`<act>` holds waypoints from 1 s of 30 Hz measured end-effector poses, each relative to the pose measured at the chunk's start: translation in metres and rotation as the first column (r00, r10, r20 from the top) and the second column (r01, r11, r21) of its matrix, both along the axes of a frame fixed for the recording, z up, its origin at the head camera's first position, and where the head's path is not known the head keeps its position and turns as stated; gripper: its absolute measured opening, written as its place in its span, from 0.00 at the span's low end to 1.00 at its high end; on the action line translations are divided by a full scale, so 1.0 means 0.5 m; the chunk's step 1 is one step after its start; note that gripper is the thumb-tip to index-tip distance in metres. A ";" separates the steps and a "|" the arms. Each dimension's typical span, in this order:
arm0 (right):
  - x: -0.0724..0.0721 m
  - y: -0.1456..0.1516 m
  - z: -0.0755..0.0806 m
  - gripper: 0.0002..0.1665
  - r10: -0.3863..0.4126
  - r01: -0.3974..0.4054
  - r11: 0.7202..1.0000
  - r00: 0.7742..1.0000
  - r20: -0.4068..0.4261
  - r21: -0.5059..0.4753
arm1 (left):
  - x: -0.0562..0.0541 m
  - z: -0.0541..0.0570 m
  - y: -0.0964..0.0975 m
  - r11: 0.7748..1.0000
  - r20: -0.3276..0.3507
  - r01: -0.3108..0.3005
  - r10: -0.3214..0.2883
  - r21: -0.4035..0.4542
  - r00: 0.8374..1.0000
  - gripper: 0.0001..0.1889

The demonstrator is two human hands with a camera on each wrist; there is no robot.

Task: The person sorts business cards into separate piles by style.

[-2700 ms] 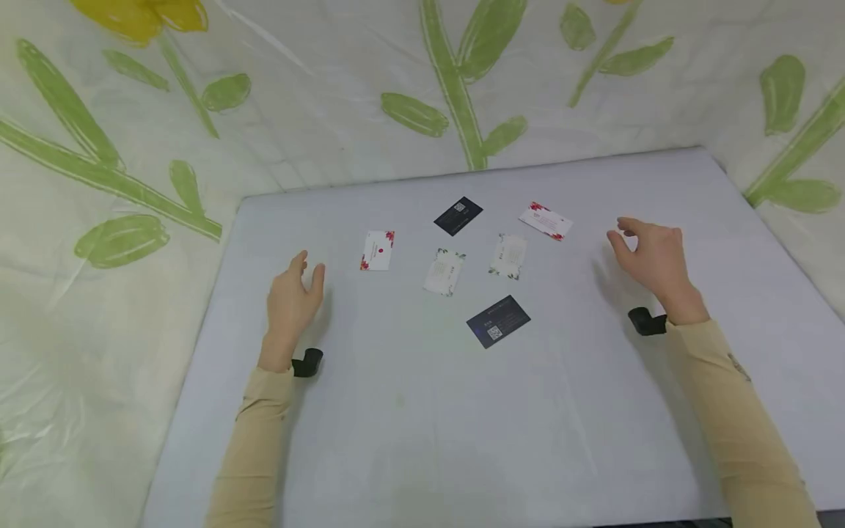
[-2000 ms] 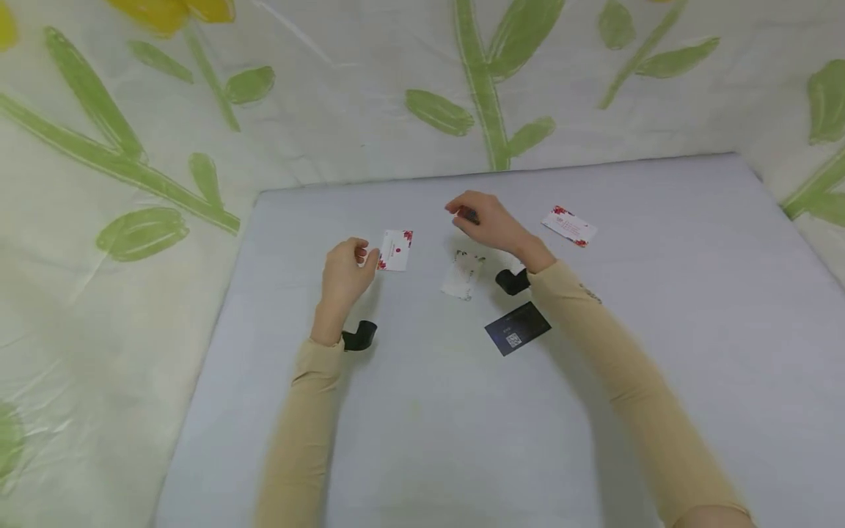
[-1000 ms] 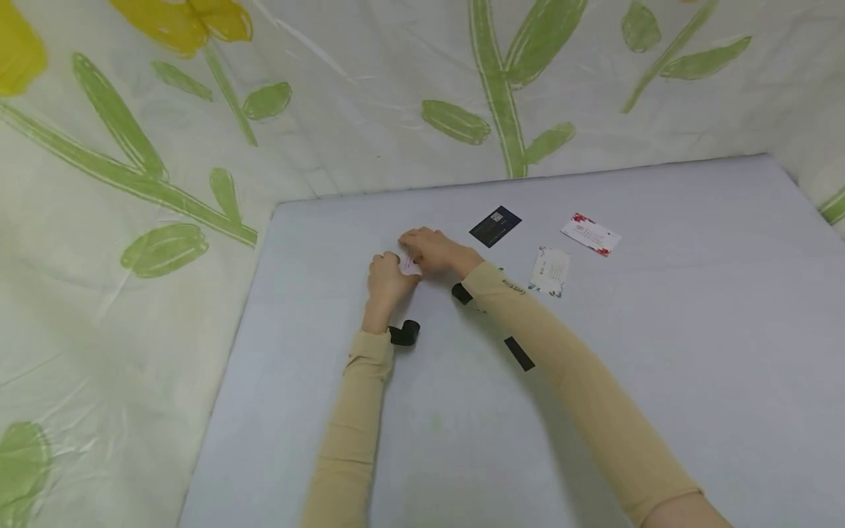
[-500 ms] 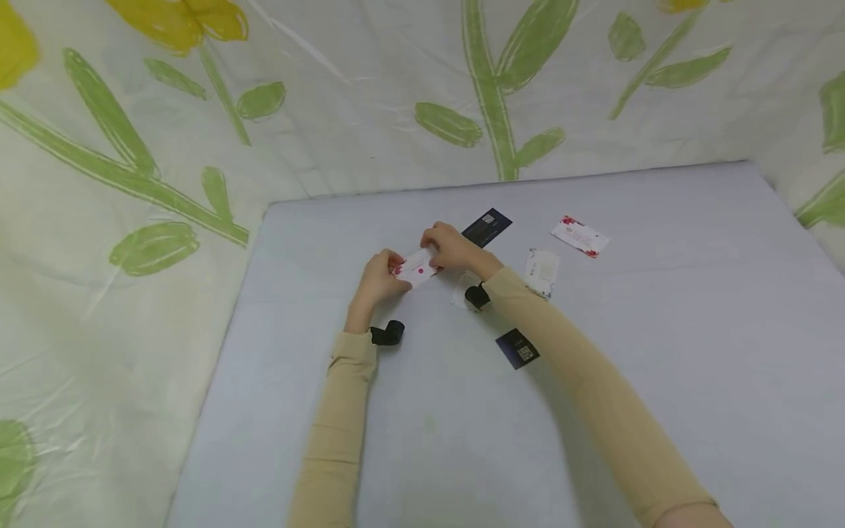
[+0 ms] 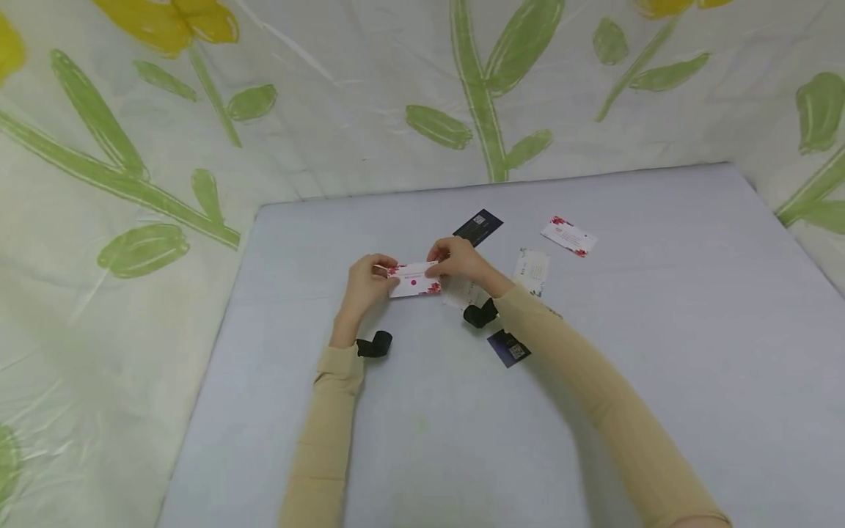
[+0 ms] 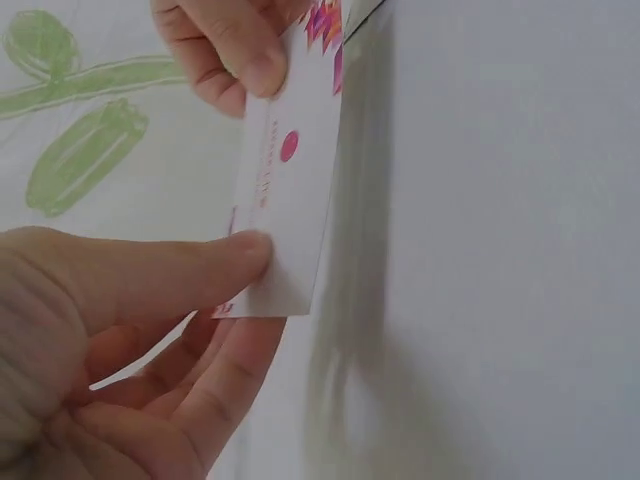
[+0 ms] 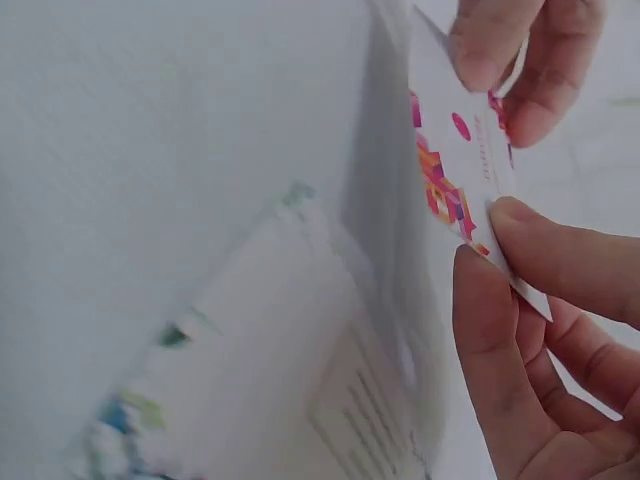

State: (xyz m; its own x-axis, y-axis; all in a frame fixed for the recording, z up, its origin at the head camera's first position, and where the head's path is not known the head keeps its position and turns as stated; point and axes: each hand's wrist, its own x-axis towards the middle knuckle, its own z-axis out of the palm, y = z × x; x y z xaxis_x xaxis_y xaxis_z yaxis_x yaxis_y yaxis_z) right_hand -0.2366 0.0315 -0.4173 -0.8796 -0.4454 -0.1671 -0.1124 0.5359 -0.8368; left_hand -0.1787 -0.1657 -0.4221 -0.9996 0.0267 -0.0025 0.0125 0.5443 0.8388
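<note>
Between both hands is a white business card (image 5: 414, 281) with red floral corners and a red dot. My left hand (image 5: 367, 286) pinches its left end, thumb on the printed face and fingers behind, as the left wrist view (image 6: 290, 200) shows. At the opposite end my right hand (image 5: 458, 260) pinches it the same way, thumb in front. The card is raised and tilted over the table, its shadow falling beside it. Under the right hand lies a white card with green leaf corners (image 7: 260, 370), partly covered by the hand in the head view.
A black card (image 5: 479, 226) lies behind the right hand. Another leaf-edged card (image 5: 531, 271) and a red-flowered card (image 5: 569, 236) lie to the right. A second black card (image 5: 508, 350) is partly hidden under the right sleeve. The pale table (image 5: 422, 425) meets a flower-painted sheet at the back.
The right hand crossed from the right to the left hand's side. The red-floral card at the left was lifted from the table, and both hands turned it level, pinching opposite ends.
</note>
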 end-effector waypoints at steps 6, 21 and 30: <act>0.022 -0.020 -0.007 0.11 0.049 -0.049 0.998 0.999 -0.004 0.049 | 0.024 0.005 -0.020 0.998 0.023 0.057 -0.056 -0.040 0.998 0.15; 0.054 -0.039 0.001 0.07 0.127 -0.099 0.971 0.984 -0.123 0.216 | 0.045 -0.009 -0.009 0.986 0.020 0.090 -0.088 -0.142 0.996 0.15; 0.054 -0.032 -0.001 0.08 0.149 -0.100 0.957 0.975 -0.164 0.273 | 0.046 -0.011 -0.005 0.976 -0.018 0.110 -0.115 -0.189 0.993 0.14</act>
